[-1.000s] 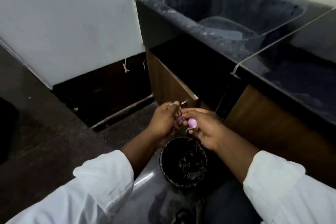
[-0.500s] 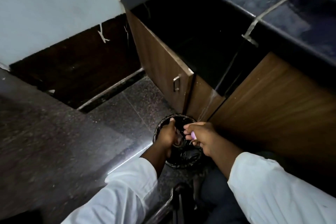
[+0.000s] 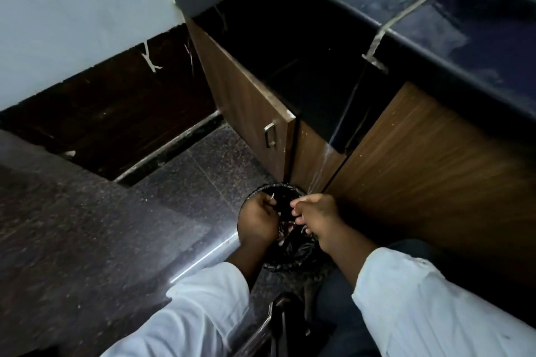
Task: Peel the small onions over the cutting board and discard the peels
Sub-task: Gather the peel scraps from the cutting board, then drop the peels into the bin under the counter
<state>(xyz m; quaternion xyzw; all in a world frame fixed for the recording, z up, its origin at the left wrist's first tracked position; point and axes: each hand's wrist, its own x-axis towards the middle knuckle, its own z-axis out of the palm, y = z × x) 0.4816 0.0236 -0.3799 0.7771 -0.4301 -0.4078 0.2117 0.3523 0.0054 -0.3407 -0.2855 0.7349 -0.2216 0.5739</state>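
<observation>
**Hands drop closer to the bin as the view tips down**

Since half a second ago both hands have sunk further over the bin, and the pink onion then showing in the right fingers is now out of sight.

Nearest are two white sleeves (image 3: 203, 307). The left hand (image 3: 256, 222) has its fingers curled inward, with a pale sliver at the fingertips. Whether it holds anything I cannot tell. The right hand (image 3: 317, 216) is curled too, knuckles up, and its grip is hidden, so where the onion is I cannot tell.

Both hover over the round black bag-lined bin (image 3: 278, 265), with pinkish peel scraps (image 3: 285, 227) inside. Left lies a dark speckled stone surface (image 3: 87, 226). Beyond stands an open brown wooden cupboard door (image 3: 246, 101) with a metal handle (image 3: 269, 135), under a dark blue-black countertop (image 3: 464, 46).
</observation>
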